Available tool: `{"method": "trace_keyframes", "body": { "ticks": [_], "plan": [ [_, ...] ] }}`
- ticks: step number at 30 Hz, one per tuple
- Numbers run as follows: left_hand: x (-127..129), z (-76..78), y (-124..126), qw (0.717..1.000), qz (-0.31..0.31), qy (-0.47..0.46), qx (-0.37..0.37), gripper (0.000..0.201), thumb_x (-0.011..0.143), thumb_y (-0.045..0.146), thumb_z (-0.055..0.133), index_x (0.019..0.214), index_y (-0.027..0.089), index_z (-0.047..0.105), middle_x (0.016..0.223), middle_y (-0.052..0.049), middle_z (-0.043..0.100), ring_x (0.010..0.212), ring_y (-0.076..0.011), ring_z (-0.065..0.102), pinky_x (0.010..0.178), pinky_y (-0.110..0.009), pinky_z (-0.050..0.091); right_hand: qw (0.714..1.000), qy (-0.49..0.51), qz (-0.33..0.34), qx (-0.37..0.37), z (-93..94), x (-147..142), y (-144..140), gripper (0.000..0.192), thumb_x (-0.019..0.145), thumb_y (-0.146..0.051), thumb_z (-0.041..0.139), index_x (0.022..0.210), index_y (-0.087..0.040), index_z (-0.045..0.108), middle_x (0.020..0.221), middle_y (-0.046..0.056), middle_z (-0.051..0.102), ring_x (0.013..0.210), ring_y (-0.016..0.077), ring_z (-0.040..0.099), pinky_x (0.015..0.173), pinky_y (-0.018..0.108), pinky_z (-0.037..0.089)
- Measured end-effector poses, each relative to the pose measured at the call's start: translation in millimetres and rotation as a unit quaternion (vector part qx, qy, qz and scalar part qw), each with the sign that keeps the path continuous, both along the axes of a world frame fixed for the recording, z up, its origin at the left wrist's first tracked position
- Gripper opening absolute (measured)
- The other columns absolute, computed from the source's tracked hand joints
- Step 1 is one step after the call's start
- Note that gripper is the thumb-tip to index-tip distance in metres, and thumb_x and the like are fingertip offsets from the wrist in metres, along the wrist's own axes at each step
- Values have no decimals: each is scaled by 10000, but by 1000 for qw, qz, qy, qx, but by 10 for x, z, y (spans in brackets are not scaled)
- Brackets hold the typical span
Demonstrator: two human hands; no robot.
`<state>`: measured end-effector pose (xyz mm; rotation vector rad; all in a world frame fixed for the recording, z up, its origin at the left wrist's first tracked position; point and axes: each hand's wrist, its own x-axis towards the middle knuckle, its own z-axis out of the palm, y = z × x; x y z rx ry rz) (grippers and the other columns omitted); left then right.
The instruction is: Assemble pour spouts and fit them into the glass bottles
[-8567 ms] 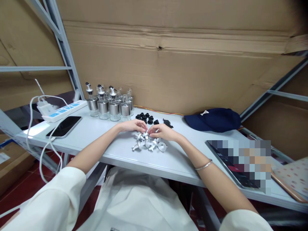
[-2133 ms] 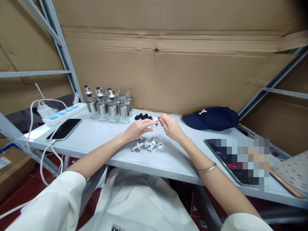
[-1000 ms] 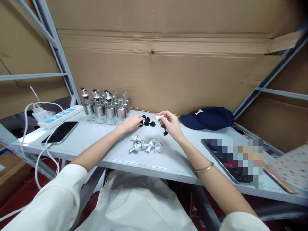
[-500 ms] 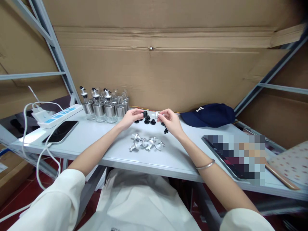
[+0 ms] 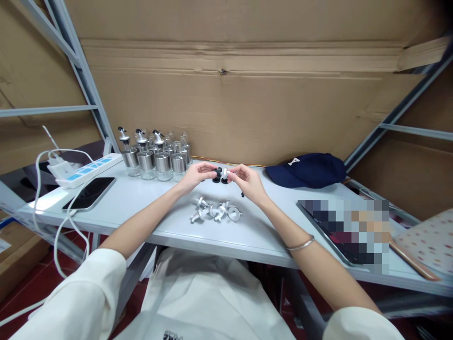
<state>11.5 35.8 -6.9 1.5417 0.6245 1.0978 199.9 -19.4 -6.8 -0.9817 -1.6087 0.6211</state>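
Note:
Above the grey shelf top (image 5: 148, 203), my left hand (image 5: 196, 174) pinches a small black cap (image 5: 218, 171). My right hand (image 5: 247, 182) pinches a small white spout piece (image 5: 226, 174). The two parts meet between my fingertips. Below my hands lies a loose heap of white and silver spout pieces (image 5: 215, 212). A few black caps (image 5: 216, 179) lie on the shelf just behind my hands. A cluster of small glass bottles with metal sleeves (image 5: 158, 157) stands at the back left; three of them carry spouts.
A phone (image 5: 89, 192) on a charging cable and a white power strip (image 5: 88, 167) lie at the left. A navy cap (image 5: 306, 169) rests at the back right. A tablet (image 5: 347, 231) and a patterned notebook (image 5: 424, 245) lie at the right. Cardboard walls the back.
My left hand picked a black cap from the pile behind and brought it to the white piece in my right hand. The two hands have closed together.

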Motion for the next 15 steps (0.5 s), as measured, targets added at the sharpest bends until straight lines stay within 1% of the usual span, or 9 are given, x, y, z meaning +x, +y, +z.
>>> {"method": "trace_keyframes", "body": {
  "ticks": [4, 9, 15],
  "plan": [
    [7, 18, -26, 1000, 4, 3, 2, 375, 533, 311, 802, 817, 122, 645, 814, -47, 694, 757, -152, 627, 785, -321, 454, 1000, -13, 11, 10, 14, -10, -27, 326, 742, -493, 621, 806, -178, 566, 698, 38, 658, 660, 165, 634, 681, 314, 504],
    [14, -16, -23, 1000, -10, -11, -8, 378, 517, 311, 813, 783, 113, 633, 797, -42, 688, 740, -142, 628, 799, -340, 469, 999, -35, 10, 22, 23, -13, -47, 333, 751, -509, 605, 789, -181, 562, 696, 39, 662, 666, 169, 637, 686, 319, 507],
    [12, -39, -24, 995, -45, -37, -77, 416, 477, 324, 840, 754, 104, 621, 744, -31, 674, 692, -130, 638, 804, -363, 489, 997, -58, 8, 41, 46, 0, -63, 272, 766, -445, 612, 788, -176, 584, 740, 55, 681, 704, 183, 650, 706, 320, 497]
  ]
}}
